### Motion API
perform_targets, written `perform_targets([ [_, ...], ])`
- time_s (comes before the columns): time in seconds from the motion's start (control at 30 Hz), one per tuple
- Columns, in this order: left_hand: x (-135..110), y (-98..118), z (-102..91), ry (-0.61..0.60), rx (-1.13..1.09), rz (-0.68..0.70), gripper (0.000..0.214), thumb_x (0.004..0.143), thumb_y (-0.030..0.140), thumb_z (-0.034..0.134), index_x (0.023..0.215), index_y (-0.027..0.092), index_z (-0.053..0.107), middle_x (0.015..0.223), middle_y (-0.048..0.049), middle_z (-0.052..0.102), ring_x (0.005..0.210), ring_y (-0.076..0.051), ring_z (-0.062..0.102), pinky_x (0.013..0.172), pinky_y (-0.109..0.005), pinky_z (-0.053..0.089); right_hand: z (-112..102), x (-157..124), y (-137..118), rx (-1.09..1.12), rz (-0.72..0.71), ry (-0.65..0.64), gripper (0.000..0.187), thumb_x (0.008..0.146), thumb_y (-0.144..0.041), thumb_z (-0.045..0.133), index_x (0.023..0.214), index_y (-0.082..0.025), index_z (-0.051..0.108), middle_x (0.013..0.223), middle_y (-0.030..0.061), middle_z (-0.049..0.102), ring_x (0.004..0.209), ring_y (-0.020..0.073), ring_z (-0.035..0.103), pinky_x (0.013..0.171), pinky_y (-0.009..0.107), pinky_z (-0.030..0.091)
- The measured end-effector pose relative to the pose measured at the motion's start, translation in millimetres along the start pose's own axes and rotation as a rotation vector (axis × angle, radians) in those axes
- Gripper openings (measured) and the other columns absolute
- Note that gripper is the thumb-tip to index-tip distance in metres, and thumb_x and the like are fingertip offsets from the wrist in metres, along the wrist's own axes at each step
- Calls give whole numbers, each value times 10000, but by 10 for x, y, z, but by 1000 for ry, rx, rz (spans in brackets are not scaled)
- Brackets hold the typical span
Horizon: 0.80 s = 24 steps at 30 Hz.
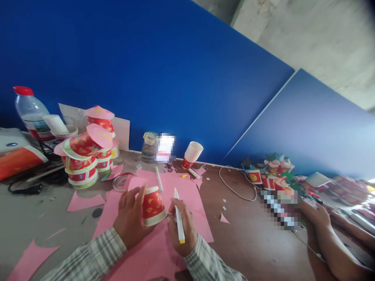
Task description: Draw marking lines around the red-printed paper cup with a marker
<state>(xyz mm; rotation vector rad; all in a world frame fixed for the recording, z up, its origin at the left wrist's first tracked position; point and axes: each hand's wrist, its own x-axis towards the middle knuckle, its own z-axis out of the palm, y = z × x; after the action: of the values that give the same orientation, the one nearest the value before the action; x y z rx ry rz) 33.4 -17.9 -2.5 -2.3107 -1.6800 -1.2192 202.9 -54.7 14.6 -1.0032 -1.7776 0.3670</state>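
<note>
My left hand (pixel 131 219) holds a red paper cup with yellow stars (pixel 152 206) upside down on a sheet of pink paper (pixel 164 238). My right hand (pixel 181 230) grips a white marker (pixel 178 218) with its tip down at the cup's rim. A second white pen (pixel 158 179) lies on the pink paper just behind the cup. Both my sleeves are plaid.
A stack of red cups with pink paper tops (pixel 88 150) stands at left, near a water bottle (pixel 31 113). A tilted cup (pixel 191 154), a glass jar (pixel 149 146), a tape roll (pixel 120 181) and a white cable (pixel 234 187) lie behind. Another person's arm (pixel 328 234) rests at right beside decorated cups (pixel 271 173).
</note>
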Motion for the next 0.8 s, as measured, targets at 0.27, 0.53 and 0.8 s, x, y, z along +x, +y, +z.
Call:
perform_targets([
  [0.27, 11, -15, -6, -8, -5, -1, 1048, 403, 614, 579, 1224, 142, 132, 1069, -129, 433, 1009, -319, 384, 903, -501, 240, 12, 3, 20, 3, 48, 103, 495, 716, -80, 503, 1167, -268, 422, 793, 27, 562, 643, 201, 562, 618, 326, 482],
  [0.53, -50, -94, 91, -53, -51, 47, 988, 432, 580, 589, 1212, 148, 163, 1127, -130, 401, 1057, -300, 350, 897, -449, 298, -11, 26, 36, 3, 55, 130, 479, 717, -70, 488, 1160, -239, 417, 804, 33, 552, 660, 196, 562, 620, 325, 490],
  [0.8, -51, -114, 111, -61, -49, 89, 961, 435, 573, 581, 1200, 143, 190, 1129, -129, 418, 1053, -300, 360, 908, -470, 273, -39, 54, 30, 46, 58, 137, 479, 722, -68, 480, 1168, -222, 397, 822, 32, 534, 668, 189, 554, 642, 331, 500],
])
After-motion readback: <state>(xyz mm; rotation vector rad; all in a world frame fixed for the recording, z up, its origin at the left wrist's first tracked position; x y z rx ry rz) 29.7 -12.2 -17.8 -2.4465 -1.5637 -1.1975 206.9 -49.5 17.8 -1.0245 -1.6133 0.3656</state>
